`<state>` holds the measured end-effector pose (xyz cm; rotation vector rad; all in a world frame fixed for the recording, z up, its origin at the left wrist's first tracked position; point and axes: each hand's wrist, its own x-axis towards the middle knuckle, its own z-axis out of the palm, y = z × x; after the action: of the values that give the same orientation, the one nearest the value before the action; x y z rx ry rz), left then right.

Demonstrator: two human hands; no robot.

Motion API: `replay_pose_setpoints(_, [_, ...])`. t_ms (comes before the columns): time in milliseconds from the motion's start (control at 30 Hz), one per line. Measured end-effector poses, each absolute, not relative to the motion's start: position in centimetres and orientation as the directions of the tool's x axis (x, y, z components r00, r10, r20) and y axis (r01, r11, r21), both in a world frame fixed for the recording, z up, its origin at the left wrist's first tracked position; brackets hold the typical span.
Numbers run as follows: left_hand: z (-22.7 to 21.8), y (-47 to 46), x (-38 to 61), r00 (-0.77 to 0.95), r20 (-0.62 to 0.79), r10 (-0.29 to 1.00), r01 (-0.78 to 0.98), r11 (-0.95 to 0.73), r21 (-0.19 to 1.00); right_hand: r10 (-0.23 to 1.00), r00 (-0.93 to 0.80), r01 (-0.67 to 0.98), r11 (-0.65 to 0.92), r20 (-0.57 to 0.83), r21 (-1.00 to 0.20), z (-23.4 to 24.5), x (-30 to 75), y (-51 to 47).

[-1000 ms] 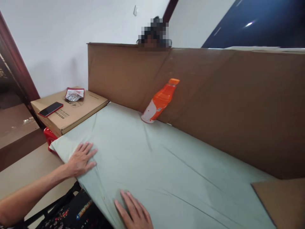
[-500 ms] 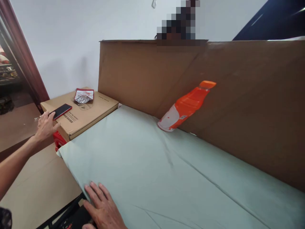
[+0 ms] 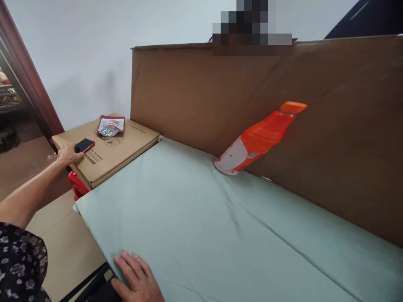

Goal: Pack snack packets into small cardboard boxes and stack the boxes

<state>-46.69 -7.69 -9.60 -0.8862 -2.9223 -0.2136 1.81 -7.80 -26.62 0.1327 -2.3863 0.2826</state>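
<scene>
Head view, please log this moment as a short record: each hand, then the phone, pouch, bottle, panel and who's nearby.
Left hand: touching one end of the phone; firmness of grip unclear
Right hand: fingers on the pale green cloth, near its edge
Phone: red-edged, on the cardboard box
Pouch: silver and red, on the same box
Bottle: orange, capped, on the cloth beside the cardboard panel
Panel: standing along the cloth's far side
Person: beyond the panel, pixelated
</scene>
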Motion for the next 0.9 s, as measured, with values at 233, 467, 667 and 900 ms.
replay_pose_setpoints(233, [-9.6, -6.2, -46.2, -0.854, 0.123, 0.505, 0.513, 0.858, 0.036, -0.054, -0.743, -0.192, 0.972, 0.667, -0.135, -27.3, 1.7, -7.7])
replay_pose_setpoints(467, [-10.0, -5.6, -46.5, -0.842, 0.185, 0.507, 0.520, 0.854, 0.029, -0.069, -0.773, -0.191, 0.973, 0.631, -0.127, -28.0, 1.8, -8.0])
replay_pose_setpoints(667, [-10.0, -5.8, -45.4, -0.797, 0.269, 0.541, 0.567, 0.823, 0.026, -0.072, -0.768, -0.185, 0.976, 0.637, -0.112, -27.8, 1.7, -7.8])
replay_pose_setpoints(900, [-10.2, -6.7, -42.0, -0.650, 0.396, 0.649, 0.697, 0.717, -0.031, -0.004, -0.662, -0.155, 0.979, 0.750, -0.132, -26.5, 1.2, -7.8])
